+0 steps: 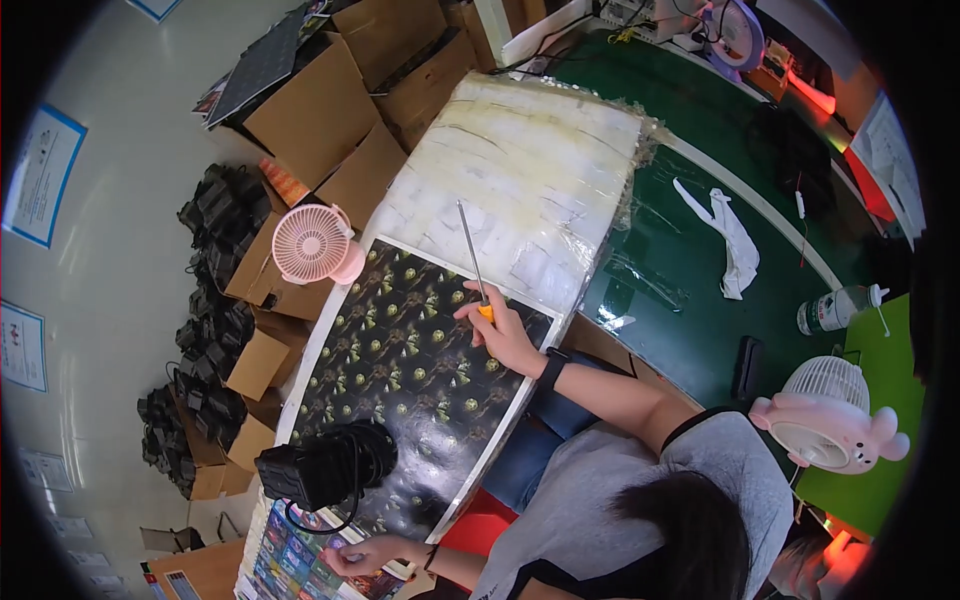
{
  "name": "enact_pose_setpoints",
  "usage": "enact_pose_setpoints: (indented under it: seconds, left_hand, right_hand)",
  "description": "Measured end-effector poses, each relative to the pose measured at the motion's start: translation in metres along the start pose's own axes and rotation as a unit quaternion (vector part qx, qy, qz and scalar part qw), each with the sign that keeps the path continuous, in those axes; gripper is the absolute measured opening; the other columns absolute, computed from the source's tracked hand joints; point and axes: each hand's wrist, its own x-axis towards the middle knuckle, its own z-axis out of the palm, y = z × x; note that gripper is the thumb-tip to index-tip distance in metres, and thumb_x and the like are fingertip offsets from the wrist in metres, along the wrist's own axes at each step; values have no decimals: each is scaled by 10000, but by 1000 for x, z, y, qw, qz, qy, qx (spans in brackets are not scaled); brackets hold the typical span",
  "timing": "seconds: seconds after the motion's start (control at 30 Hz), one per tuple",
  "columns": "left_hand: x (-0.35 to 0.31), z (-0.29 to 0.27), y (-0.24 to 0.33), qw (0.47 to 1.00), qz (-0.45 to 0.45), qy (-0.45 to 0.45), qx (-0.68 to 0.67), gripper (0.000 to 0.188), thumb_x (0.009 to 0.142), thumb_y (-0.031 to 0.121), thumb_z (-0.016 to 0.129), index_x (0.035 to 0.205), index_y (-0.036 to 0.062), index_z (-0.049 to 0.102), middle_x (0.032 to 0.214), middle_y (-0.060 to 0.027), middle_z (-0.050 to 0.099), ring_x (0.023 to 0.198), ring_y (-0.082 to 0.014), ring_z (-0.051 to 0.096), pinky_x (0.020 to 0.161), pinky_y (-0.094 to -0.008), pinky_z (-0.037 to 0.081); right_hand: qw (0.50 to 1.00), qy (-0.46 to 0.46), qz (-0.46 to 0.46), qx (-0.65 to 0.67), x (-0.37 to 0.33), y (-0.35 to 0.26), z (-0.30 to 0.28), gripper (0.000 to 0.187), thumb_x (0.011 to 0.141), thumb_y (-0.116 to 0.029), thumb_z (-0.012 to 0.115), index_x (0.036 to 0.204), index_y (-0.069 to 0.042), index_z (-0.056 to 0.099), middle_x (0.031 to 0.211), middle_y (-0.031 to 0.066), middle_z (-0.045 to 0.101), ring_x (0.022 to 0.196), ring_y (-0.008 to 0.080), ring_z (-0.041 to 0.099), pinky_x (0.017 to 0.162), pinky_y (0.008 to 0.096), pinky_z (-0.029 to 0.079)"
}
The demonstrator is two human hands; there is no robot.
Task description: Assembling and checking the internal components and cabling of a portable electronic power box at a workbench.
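Observation:
My right hand [497, 335], with a dark band on its wrist, is above the patterned black mat [400, 350]. It is closed around a screwdriver [470, 245] with an orange handle, whose long metal shaft points away toward the pale wrapped surface. My left hand [365, 556] rests lower down, palm turned up and fingers loosely bent, over a colourful printed sheet [285, 550]. I see nothing in it. Just beyond that hand, a boxy black device [310, 468] stands at the mat's edge, its black cable [352, 490] looping down close to my fingers.
A pink fan [312, 245] stands at the mat's far left corner. Beyond are cardboard boxes [310, 110] and heaped black devices [215, 320]. The plastic-wrapped white surface [510, 170] adjoins a green table [670, 270] holding a bottle [835, 310]. Another pink fan [820, 420] is at right.

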Motion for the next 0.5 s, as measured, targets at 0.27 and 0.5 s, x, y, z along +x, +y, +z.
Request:
enact_pose_setpoints:
  seconds: [0.27, 0.5]
  left_hand:
    - [-36, 66, 115, 812, 343, -455, -128, 219, 796, -49, 613, 976, 62, 670, 1100, -147, 642, 1008, -355, 616, 861, -446, 495]
    - [-55, 99, 105, 837, 185, -514, 21, 434, 944, 187, 595, 1337, 30, 498, 1418, -197, 442, 1276, -380, 463, 1009, -440, 447]
  right_hand:
    - [988, 66, 68, 120, 22, -40, -42, 322, 955, -100, 534, 1275, -119, 511, 649, 36, 606, 448, 47, 462, 407, 189, 354]
    - [923, 345, -140, 94, 66, -123, -192, 267, 916, -70, 556, 1180, -60, 521, 870, 76, 684, 562, 61, 487, 488, 189, 417]
